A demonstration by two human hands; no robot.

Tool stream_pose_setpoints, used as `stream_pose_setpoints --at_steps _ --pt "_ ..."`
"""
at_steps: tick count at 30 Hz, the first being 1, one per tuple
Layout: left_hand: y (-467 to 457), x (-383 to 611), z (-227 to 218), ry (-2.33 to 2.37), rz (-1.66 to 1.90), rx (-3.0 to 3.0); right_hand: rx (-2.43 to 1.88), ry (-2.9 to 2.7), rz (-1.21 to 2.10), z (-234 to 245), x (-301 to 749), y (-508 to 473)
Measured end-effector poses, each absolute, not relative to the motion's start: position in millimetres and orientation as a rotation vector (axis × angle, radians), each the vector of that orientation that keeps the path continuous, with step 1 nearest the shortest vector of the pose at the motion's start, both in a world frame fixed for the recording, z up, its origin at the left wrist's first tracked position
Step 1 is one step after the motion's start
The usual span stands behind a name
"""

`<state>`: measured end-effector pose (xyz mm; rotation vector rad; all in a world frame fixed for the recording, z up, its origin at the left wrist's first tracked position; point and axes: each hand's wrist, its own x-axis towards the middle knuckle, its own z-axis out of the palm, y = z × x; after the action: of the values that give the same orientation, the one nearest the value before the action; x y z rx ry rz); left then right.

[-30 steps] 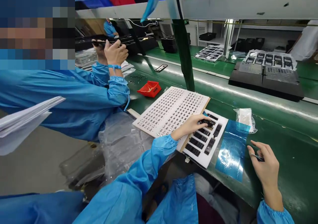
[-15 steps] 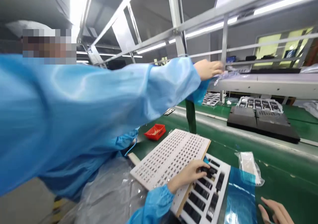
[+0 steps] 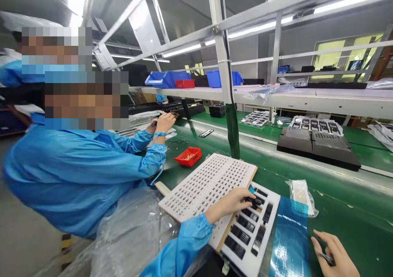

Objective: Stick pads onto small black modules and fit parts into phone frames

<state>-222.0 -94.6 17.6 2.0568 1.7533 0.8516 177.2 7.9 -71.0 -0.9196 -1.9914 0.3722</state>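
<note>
My left hand [image 3: 235, 203] reaches over a white foam tray [image 3: 266, 236] and grips a small black part [image 3: 254, 202] at one of its slots. Rows of flat black parts [image 3: 237, 247] lie in the other slots. At the lower right, my right hand [image 3: 336, 254] is curled around a thin tool [image 3: 324, 255] with a dark end, possibly tweezers and partly hidden by the fingers. Between my hands lies a sheet of blue film [image 3: 290, 236]. A white perforated board [image 3: 211, 183] with rows of small dark pieces overlaps the tray's left side.
Left of me, a co-worker in a blue smock [image 3: 80, 174] works at the bench. A red bin [image 3: 188, 156] stands behind the board. A bagged white item [image 3: 303, 197] lies at the right, with black boxes [image 3: 317, 150] beyond. A post [image 3: 231, 125] rises mid-bench.
The co-worker's arm, stretched across my view before, has drawn back to the left. My left hand stays at the tray. My right hand has come further into view, showing the thin tool.
</note>
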Motion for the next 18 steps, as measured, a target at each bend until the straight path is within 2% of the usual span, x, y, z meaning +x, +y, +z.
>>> stream_pose_setpoints --at_steps 7,18 --pt "-96.0 -224.4 8.9 1.669 0.937 1.971 -0.922 -2.010 0.296 -32.7 175.6 -3.1" --pt "-102.1 -228.9 22.2 1.676 0.886 2.055 -0.956 -2.039 0.342 -26.4 175.7 -7.0"
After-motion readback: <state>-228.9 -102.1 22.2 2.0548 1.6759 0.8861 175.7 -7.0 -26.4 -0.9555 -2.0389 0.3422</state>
